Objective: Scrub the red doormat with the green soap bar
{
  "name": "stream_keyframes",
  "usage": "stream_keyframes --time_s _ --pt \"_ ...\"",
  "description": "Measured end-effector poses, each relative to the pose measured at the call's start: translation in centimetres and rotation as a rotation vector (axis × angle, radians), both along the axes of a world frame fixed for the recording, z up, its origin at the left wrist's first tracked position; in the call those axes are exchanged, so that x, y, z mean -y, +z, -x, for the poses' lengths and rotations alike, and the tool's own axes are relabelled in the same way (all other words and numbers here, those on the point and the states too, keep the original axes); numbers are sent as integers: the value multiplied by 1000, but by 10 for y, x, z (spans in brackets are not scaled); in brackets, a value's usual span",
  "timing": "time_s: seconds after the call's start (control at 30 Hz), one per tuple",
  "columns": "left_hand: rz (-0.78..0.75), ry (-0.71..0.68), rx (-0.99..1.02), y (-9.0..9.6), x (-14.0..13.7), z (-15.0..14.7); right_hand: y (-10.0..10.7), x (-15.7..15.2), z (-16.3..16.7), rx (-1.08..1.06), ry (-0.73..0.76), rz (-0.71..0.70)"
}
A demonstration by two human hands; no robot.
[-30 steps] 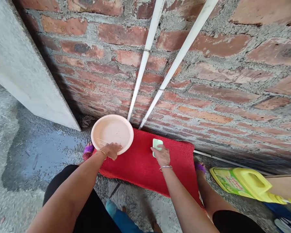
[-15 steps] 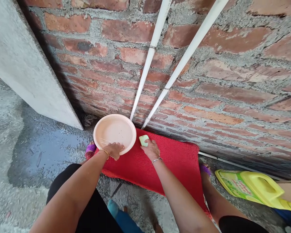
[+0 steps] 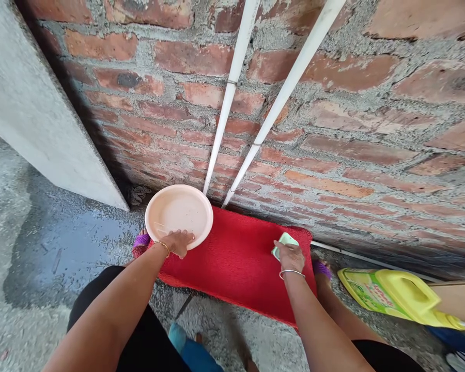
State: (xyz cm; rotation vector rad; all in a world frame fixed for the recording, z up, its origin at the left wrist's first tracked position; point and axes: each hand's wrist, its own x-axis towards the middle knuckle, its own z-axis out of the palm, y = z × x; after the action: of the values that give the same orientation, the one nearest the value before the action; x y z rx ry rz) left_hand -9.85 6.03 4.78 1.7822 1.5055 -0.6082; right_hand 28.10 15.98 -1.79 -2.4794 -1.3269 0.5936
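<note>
A pale pink basin (image 3: 180, 204) with a little clear water in it sits on the left end of a red, rough-textured mat (image 3: 232, 258). My left hand (image 3: 178, 242) is closed over the basin's near rim, its fingers on the inner side. On the mat's right part, my right hand (image 3: 290, 256) grips a pale green scrub brush (image 3: 287, 239) pressed against the surface. Its underside is hidden. What lies under the mat cannot be seen.
A brick wall (image 3: 201, 57) with two white pipes (image 3: 220, 124) rises behind the mat. A concrete slab (image 3: 54, 113) leans at the left beside wet floor (image 3: 70, 248). At the right lies a yellow jug (image 3: 391, 294). My feet, in purple footwear (image 3: 141, 241), flank the mat.
My right hand has slid the scrub brush rightward along the mat, from near the basin toward the right end. My left hand has stayed on the basin's rim. The view has shifted slightly.
</note>
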Motion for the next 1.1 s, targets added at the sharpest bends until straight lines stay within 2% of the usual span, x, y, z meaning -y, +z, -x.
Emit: stream_keyframes --time_s 0.1,0.2,0.3,0.37,0.47,0.57,0.67,0.77,0.9,0.97,1.03,1.1 --pt "22 16 -6 9 0 -2 14 3 57 -22 103 41" --pt "28 14 -7 13 -1 -3 28 9 124 -21 359 73" --pt "25 3 -2 13 -2 -3 35 15 176 1 541 116" --pt "17 -8 -3 11 -2 -2 36 19 196 17 629 143" --pt "8 -19 -3 5 -2 0 34 21 205 46 739 156" --pt "0 -33 9 -3 -2 1 32 17 190 74 737 152" --pt "3 -34 7 -8 -2 1 30 6 155 109 623 154" --pt "1 -26 -14 -7 -2 0 25 -5 102 105 445 165" --pt "-20 -28 -14 -4 0 -1 11 -14 22 17 107 151" --pt "-27 -31 -12 -2 1 -2 5 -15 -7 -6 -13 126" --pt "-23 -28 -14 1 1 -2 2 -14 -18 -12 -70 92" --pt "-10 -19 -17 3 1 -3 2 -14 -8 -19 -76 53"
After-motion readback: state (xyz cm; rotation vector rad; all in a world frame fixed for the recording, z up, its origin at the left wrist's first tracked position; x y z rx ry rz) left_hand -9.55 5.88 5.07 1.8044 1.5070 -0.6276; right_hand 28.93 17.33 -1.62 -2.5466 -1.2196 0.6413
